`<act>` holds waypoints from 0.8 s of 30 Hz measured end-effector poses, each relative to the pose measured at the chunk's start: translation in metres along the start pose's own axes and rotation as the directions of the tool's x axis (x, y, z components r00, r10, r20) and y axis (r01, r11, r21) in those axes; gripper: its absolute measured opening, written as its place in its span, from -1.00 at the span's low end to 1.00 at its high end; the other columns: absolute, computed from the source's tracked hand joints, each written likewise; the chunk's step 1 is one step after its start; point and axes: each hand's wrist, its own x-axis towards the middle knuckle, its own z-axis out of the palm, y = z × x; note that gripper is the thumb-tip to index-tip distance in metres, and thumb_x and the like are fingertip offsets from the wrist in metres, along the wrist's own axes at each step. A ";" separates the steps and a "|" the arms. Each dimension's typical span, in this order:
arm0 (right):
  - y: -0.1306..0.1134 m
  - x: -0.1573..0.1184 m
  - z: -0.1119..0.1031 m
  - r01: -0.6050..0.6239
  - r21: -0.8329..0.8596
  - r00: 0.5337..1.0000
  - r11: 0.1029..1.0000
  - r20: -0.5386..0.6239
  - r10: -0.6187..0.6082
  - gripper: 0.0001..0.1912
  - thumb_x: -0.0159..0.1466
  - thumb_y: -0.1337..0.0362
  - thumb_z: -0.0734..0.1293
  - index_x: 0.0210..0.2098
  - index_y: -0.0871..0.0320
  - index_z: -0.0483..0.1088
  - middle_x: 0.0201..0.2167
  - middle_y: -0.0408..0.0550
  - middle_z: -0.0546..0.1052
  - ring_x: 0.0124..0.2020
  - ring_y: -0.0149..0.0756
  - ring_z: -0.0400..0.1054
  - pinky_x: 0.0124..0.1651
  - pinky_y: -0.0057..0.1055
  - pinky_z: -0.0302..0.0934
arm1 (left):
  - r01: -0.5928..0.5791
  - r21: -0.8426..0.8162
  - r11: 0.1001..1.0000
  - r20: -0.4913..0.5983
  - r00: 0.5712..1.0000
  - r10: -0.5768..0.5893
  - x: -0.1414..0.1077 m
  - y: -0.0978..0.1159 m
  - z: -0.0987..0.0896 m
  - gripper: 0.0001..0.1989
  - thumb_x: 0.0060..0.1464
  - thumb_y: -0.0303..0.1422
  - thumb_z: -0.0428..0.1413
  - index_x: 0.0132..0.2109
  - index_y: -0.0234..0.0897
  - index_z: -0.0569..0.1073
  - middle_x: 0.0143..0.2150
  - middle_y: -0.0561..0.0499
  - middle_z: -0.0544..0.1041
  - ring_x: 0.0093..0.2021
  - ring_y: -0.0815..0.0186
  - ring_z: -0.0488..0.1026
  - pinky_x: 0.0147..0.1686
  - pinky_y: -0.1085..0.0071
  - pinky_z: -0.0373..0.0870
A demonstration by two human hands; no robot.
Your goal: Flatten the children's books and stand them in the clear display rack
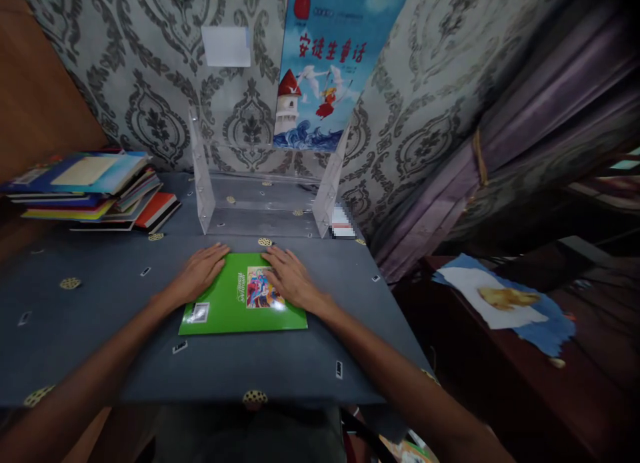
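A thin green book (pixel 225 316) with a small colourful picture and a white label on its cover lies flat on the grey-blue tablecloth. My left hand (pixel 200 273) rests at its upper left edge, fingers stretched out. Over the book's right side lies my right hand (pixel 290 279), palm down with the fingers extended, covering part of the picture. Neither hand is wrapped round anything. Just beyond the fingertips stands a clear plastic rack (pixel 263 223) with two upright sides.
A pile of books (pixel 90 189) stands at the back left of the table (pixel 100 336). On the patterned wall hang a blue poster (pixel 325 69) and a white paper (pixel 226 47). A purple curtain (pixel 450 196) and a dark red surface with a blue cloth (pixel 545 329) are to the right.
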 end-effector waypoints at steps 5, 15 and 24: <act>0.025 -0.006 -0.008 -0.105 0.013 0.994 0.994 -0.037 0.106 -0.47 0.46 0.10 0.20 0.33 0.19 0.32 0.38 0.21 0.34 0.46 -0.03 0.12 0.47 0.07 -0.02 | 0.037 -0.047 0.998 -0.003 0.999 -0.037 0.000 -0.004 -0.004 -0.49 0.31 -0.10 -0.10 0.25 -0.18 0.46 0.34 -0.13 0.45 0.44 0.06 0.24 0.44 0.03 0.04; 0.031 -0.006 -0.002 -0.112 0.034 0.991 0.993 -0.068 0.114 -0.50 0.45 0.14 0.17 0.33 0.10 0.33 0.37 0.12 0.36 0.44 -0.06 0.16 0.46 0.09 -0.03 | -0.248 0.236 0.940 0.097 0.968 0.231 -0.029 0.048 0.006 -0.44 0.35 0.03 -0.05 0.31 -0.16 0.40 0.38 -0.22 0.39 0.42 -0.07 0.25 0.42 -0.14 0.01; 0.027 -0.006 -0.006 -0.017 0.047 0.996 0.999 -0.083 0.021 -0.50 0.42 0.32 0.15 0.30 0.11 0.37 0.32 0.11 0.43 0.36 -0.09 0.25 0.41 0.00 0.06 | -0.436 0.488 0.756 0.253 0.900 0.355 -0.058 0.076 0.033 -0.21 0.33 0.19 -0.19 0.48 -0.20 0.14 0.47 -0.27 0.23 0.48 -0.13 0.09 0.40 -0.17 0.02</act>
